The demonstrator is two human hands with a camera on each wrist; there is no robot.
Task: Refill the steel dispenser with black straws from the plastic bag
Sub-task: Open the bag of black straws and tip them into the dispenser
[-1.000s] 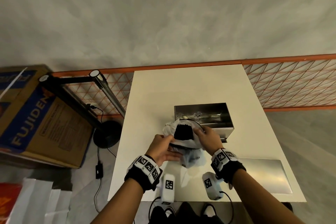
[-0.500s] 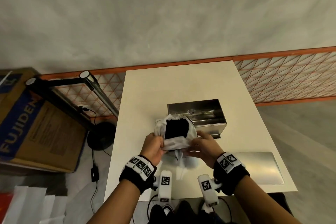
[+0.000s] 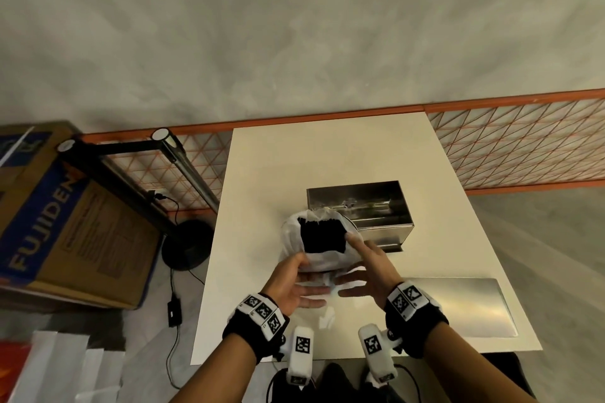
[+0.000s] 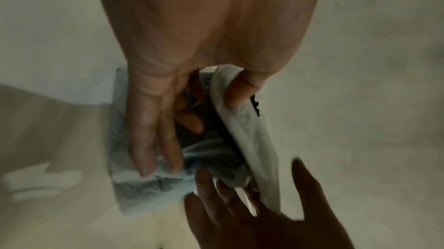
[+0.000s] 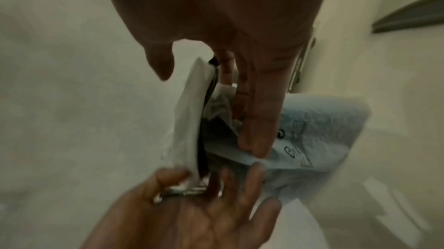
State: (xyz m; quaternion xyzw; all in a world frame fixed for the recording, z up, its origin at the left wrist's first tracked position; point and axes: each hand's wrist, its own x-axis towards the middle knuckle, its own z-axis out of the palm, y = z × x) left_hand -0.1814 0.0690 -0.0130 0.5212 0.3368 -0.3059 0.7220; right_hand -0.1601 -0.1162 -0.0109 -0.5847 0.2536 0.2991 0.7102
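left grip: left hand [image 3: 291, 285] cups the crinkled translucent plastic bag [image 3: 322, 263] from below, thumb curled over its near edge.
right grip: right hand [image 3: 368, 271], fingers straight, only props the bag's right side; nothing pinched.
load: bundle of black straws [image 3: 323, 235] stands upright in the open bag mouth, held above the white table [image 3: 343, 157].
target: open-top rectangular steel dispenser [image 3: 360, 209] just behind the bag, touching or not unclear.
lid: flat steel panel [image 3: 458, 307] lies near right, likely the lid.
how: grab whole bundle, keep straws parallel to the dispenser's long side, lower level so none fan out.

Plastic bag [image 3: 322, 263] w/ black straws [image 3: 323, 236] raised before steel dispenser [image 3: 376, 206].
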